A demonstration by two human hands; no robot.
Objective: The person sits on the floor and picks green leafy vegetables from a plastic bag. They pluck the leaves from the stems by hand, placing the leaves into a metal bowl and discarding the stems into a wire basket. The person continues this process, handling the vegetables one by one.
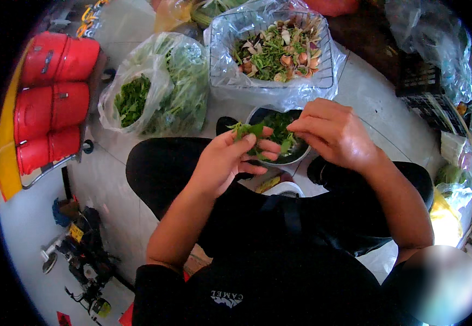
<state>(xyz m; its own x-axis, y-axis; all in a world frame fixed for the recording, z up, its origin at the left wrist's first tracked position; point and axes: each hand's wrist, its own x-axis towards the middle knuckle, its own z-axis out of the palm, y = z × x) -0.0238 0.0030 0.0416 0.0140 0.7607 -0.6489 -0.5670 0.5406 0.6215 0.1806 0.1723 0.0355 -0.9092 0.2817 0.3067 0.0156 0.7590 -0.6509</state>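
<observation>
My left hand [236, 157] holds a sprig of leafy greens [242, 129] between thumb and fingers, its other fingers spread. My right hand [333, 132] is raised just to the right, thumb and fingertips pinched together; whether something small is between them I cannot tell. Below both hands stands a round bowl [306, 154] with dark green leaves in it, partly hidden by the hands. Beyond the bowl, a wire basket [216, 61] lined with clear plastic holds vegetable scraps [276, 53], with stems, onion skins and what look like eggshells. Left of it, clear plastic bags [183, 93] hold more greens [133, 100].
Red cushioned seats [56, 65] stand at the far left. A parked two-wheeler [91, 248] is at the lower left. At the right are a black plastic crate [435, 102] and plastic bags [431, 32]. My bent knees flank the bowl on the tiled floor [113, 179].
</observation>
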